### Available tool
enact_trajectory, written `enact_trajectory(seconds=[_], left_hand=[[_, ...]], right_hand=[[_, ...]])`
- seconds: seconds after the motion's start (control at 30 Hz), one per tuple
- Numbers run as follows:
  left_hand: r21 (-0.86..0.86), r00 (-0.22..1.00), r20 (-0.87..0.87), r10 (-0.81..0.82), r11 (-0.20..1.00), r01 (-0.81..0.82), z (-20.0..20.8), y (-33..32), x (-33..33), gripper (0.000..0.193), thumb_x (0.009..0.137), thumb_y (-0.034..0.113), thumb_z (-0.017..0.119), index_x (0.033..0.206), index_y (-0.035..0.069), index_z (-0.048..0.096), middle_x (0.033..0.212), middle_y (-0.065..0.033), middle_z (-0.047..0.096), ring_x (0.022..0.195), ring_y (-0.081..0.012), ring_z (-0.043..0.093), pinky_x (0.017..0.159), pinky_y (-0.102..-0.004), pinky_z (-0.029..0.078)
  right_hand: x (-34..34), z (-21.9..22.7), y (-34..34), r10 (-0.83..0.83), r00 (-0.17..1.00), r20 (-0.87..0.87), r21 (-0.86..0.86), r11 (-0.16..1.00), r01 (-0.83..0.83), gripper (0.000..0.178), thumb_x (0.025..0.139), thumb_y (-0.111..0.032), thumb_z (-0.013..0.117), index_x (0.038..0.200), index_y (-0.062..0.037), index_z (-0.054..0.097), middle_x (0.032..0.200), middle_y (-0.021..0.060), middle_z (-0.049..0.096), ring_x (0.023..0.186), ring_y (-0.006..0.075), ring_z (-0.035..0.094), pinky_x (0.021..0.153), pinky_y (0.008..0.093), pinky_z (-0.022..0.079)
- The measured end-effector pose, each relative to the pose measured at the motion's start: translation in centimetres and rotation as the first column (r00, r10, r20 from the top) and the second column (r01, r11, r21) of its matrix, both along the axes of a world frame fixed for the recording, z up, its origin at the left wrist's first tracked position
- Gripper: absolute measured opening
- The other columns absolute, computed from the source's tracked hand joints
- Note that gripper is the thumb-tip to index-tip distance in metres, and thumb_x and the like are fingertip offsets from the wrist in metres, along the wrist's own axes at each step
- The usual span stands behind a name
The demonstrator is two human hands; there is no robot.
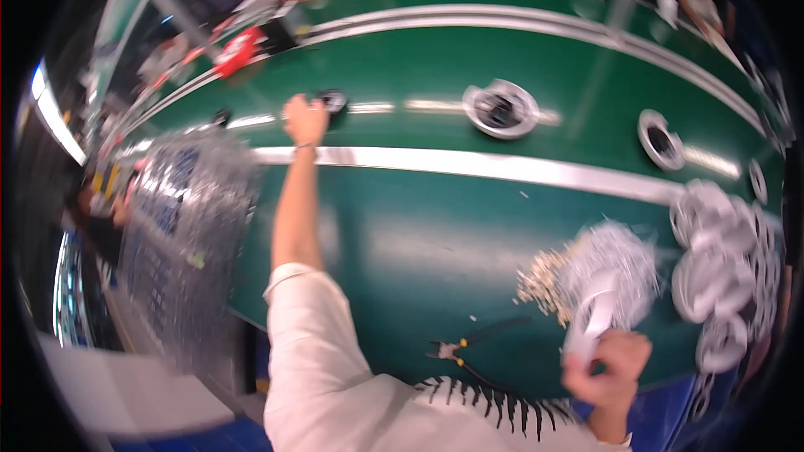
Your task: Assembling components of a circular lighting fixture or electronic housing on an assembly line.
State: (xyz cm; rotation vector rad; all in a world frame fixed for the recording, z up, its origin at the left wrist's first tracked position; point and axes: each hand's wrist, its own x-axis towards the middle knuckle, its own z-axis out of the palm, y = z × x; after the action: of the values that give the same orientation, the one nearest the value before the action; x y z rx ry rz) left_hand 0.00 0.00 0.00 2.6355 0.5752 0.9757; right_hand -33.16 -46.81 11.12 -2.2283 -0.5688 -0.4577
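Note:
My left hand (306, 121) reaches across to the green belt, its fingers curled against the edge of a small black round part (334, 101). Blur hides how firmly they grip. Low on the right, my right hand (610, 370) is closed on a white curved plastic piece (593, 316), tilted upward. Just behind that piece lies a heap of thin, clear plastic strands (624, 255). Small cream-coloured bits (543, 283) are piled to its left. A pair of cutting pliers (447, 350) with yellow and black handles rests on the bench in front of me.
White ring housings with dark parts inside (501, 109) sit on the belt, another (662, 141) farther right. Stacked white rings (713, 264) crowd the right bench edge. Clear plastic trays (188, 234) stand at the left. A white rail (469, 163) divides belt from bench (402, 243).

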Motion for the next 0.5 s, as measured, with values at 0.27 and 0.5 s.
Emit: enact_trajectory(seconds=[0.27, 0.5], left_hand=[[-0.413, 0.980, -0.199, 0.014, 0.905, -0.097, 1.5, -0.1, 2.8, 0.043, 0.073, 0.017, 0.057, 0.105, -0.003, 0.037, 0.091, -0.0254, 0.057, 0.087, -0.0376, 0.057, 0.077, -0.0425, 0.046], [-0.802, 0.957, -0.223, -0.186, 0.593, -0.072, 2.0, -0.7, 2.8, 0.055, 0.071, 0.020, 0.062, 0.117, -0.001, 0.042, 0.110, -0.0157, 0.052, 0.095, -0.0248, 0.056, 0.059, -0.0344, 0.055]], right_hand=[[2.2, -3.3, 11.7, 0.289, 0.829, -0.479, -0.099, 0.921, -0.378, 0.032, 0.066, -0.028, 0.068, 0.056, -0.0038, 0.050, 0.054, 0.0118, 0.054, 0.050, 0.0288, 0.055, 0.047, 0.0377, 0.043], [4.2, -1.8, 13.0, 0.284, 0.918, -0.276, -0.288, 0.887, -0.361, 0.037, 0.064, -0.027, 0.071, 0.085, -0.0022, 0.054, 0.077, 0.0163, 0.056, 0.071, 0.0329, 0.056, 0.062, 0.0382, 0.045]])
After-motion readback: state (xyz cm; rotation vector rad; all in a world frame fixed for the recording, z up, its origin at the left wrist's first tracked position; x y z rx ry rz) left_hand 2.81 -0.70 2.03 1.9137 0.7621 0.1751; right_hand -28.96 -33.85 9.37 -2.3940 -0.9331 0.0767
